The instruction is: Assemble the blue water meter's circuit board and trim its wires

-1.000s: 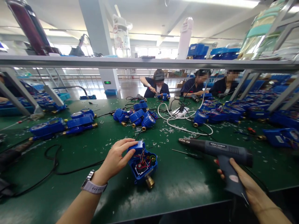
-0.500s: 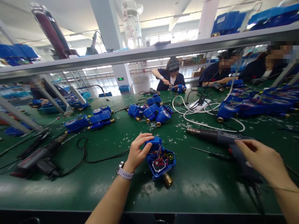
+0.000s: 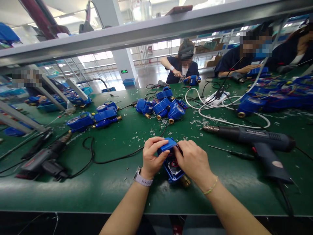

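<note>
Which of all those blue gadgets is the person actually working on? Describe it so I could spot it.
On the green table, look at the near edge, where the left hand and right hand meet. Between them sits a blue meter housing, opened, with a brass fitting; the other blue meters lie untouched farther back.

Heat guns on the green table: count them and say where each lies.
2. One heat gun lies right of the hands, nozzle pointing left. Another lies at the left by a black cable. More may be hidden among the clutter farther back.
</note>
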`<state>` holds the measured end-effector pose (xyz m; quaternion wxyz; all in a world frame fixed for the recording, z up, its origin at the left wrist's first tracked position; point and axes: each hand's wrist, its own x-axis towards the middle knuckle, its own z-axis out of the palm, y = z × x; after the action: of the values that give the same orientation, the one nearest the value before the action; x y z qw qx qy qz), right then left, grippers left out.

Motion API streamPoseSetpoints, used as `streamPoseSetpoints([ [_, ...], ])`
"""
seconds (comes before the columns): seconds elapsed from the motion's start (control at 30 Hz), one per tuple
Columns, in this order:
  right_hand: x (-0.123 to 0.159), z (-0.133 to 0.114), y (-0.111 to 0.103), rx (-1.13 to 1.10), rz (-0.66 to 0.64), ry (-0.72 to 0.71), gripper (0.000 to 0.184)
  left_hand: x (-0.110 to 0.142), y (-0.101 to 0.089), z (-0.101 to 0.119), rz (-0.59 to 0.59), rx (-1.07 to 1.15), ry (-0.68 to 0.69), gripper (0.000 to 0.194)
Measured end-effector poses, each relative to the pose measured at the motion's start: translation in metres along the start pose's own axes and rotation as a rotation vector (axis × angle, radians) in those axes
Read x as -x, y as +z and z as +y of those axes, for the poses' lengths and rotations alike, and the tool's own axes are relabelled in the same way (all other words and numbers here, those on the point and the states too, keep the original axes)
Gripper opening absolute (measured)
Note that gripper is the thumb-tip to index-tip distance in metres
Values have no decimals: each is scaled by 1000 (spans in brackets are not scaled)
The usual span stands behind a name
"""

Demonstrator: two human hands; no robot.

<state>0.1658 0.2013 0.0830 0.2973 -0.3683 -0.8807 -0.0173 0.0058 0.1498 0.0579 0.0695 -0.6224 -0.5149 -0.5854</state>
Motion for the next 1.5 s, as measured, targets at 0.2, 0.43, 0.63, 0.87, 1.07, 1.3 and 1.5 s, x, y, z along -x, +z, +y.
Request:
streamPoseSetpoints([
  [0.2,12,-5,-8,89,11,-32,21,2,4,-2,42,-47,38,15],
  [0.43,24,3,-11,-103,-41,-45,15,3,5,6,42,-66,42,12],
  [0.63,28,12,-14,-391,-139,-39,21,5,4,7,4,-27,12,13],
  [0.87,25,11,-17,-601,-211,112,25,-1,3,3,-51,96,-58,18],
  [1.07,19,4,-14,-595,-179,247,20,-2,3,4,-110,129,-111,24],
  [1.3,16,6,-8,-639,-131,324,20,-2,3,4,-119,200,-155,22],
  [1.5,23,9,-9,-743,-130,308,22,-1,1,2,-40,224,-127,22],
])
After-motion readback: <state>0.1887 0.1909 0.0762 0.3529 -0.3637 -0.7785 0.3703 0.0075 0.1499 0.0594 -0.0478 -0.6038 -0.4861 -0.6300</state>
